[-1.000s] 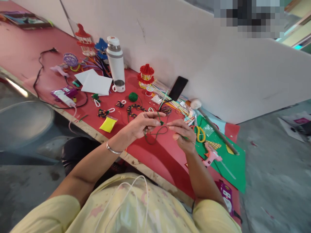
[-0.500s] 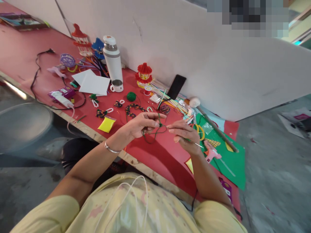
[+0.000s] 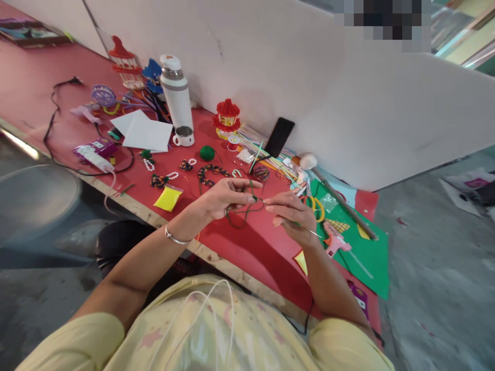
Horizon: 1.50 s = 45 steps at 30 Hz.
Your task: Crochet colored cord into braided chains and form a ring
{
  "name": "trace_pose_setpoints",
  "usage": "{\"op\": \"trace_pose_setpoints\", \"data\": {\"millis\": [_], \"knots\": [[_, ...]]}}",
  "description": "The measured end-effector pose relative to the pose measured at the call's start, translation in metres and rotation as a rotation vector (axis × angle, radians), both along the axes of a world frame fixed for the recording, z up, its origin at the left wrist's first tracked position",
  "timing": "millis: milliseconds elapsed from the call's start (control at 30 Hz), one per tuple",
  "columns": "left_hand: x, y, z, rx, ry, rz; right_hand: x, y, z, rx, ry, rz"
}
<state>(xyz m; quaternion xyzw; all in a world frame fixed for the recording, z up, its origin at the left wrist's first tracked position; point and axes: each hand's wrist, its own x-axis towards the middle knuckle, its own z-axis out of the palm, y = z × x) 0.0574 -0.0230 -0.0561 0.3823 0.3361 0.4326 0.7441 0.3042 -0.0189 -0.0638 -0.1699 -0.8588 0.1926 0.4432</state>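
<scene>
Dark green yarn (image 3: 236, 225) hangs in loops between my hands, above the red table. My left hand (image 3: 228, 197) pinches a small knotted bit of it, with a strand running over the raised forefinger. My right hand (image 3: 292, 214) is closed around a thin crochet hook (image 3: 315, 233), whose rear end sticks out below the palm. The hook's tip is at the green stitches, close to my left fingertips. Beyond my hands sits a green yarn ball (image 3: 207, 153). A multicoloured crocheted strip (image 3: 209, 172) lies just behind my left hand.
A white flask (image 3: 177, 98) and a steel cup (image 3: 183, 136) stand at the back. A phone (image 3: 280, 137) leans at the wall. Yellow scissors (image 3: 319, 210) and a pink glue gun (image 3: 335, 242) lie at the right. A yellow packet (image 3: 167, 198) is near the front edge.
The view has shifted slightly, so the table things sit a little further left. Both hands keep nearly the same pose, still holding the yarn and hook.
</scene>
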Motion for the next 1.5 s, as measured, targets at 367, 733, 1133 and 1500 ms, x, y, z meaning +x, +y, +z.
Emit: {"op": "trace_pose_setpoints", "data": {"millis": [367, 733, 1133, 1500], "knots": [[-0.003, 0.004, 0.004, -0.01, 0.081, -0.034, 0.007, -0.003, 0.01, 0.004, -0.093, 0.021], [-0.001, 0.009, 0.009, -0.03, 0.122, -0.166, 0.012, -0.005, 0.026, -0.033, -0.151, 0.094], [-0.004, 0.018, 0.005, -0.008, 0.265, -0.338, 0.014, -0.008, 0.037, -0.164, -0.184, 0.148], [-0.001, 0.02, 0.002, -0.083, 0.157, -0.327, 0.004, -0.002, -0.01, -0.633, 0.209, 0.095]]}}
